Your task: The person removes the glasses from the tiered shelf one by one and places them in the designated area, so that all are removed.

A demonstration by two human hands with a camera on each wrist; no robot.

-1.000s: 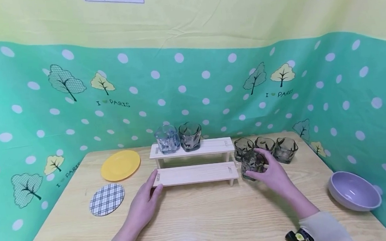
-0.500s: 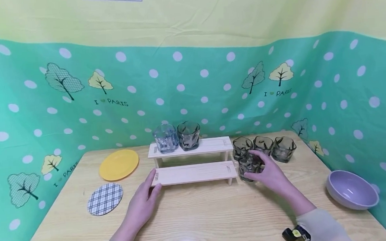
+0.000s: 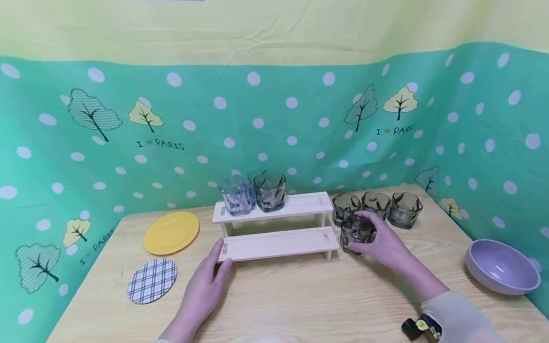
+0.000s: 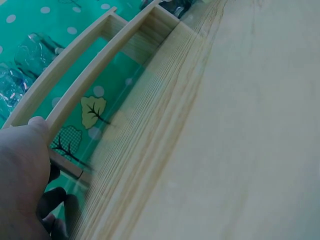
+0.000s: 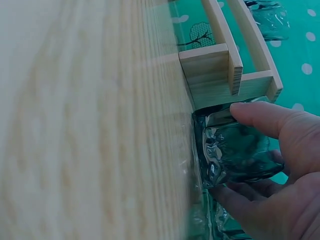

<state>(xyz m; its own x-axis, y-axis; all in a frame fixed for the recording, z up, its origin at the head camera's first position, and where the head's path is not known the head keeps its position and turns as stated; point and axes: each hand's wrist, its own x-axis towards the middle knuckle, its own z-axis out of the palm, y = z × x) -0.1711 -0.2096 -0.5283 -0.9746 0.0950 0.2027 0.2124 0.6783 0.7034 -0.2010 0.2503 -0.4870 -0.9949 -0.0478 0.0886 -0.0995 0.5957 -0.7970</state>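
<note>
My right hand [image 3: 384,243] holds a dark smoky glass [image 3: 355,230] between thumb and fingers, just right of the two-tier wooden shelf [image 3: 279,244]. In the right wrist view the glass [image 5: 235,145] lies close to the shelf's end, thumb on one side and fingers on the other. My left hand [image 3: 202,291] grips the left end of the lower tier, its thumb at the front edge; in the left wrist view some fingers are hidden behind the wood. A bluish clear glass [image 3: 238,196] and a smoky glass [image 3: 270,192] stand side by side on the upper tier.
Behind and right of the held glass stand three more smoky glasses [image 3: 404,210]. A purple bowl [image 3: 501,268] sits near the right table edge. To the left lie a yellow plate [image 3: 171,233] and a checked round coaster [image 3: 152,281]. A patterned cloth [image 3: 262,130] hangs behind the table.
The right hand and its glass have shifted slightly left, closer to the shelf's right end. The left hand stays on the shelf.
</note>
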